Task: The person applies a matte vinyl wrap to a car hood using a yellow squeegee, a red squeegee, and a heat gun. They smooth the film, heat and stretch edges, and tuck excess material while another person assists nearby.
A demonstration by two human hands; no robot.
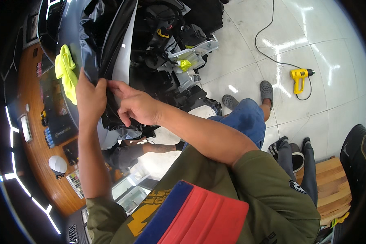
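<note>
A sheet of glossy dark film (89,51) runs along the edge of a grey car panel (69,36). My left hand (91,95) is closed on the film's lower end, thumb up. Beside that thumb, my right hand (139,105) pinches at the film's edge with its fingertips, the other fingers loosely bent. The pinched spot itself is partly hidden. A bright yellow-green cloth (66,73) lies on the panel left of my left hand. Close in front of my chest is a red squeegee (215,215) with a dark blue edge; neither hand touches it.
On the tiled floor at right lies a yellow heat gun (299,78) with its cord. Clear plastic trays (189,67) and dark clutter stand beyond my right hand. Other people's legs (124,156) show below and at the right, near a wooden bench (329,185). A wooden wall (36,146) holds tools.
</note>
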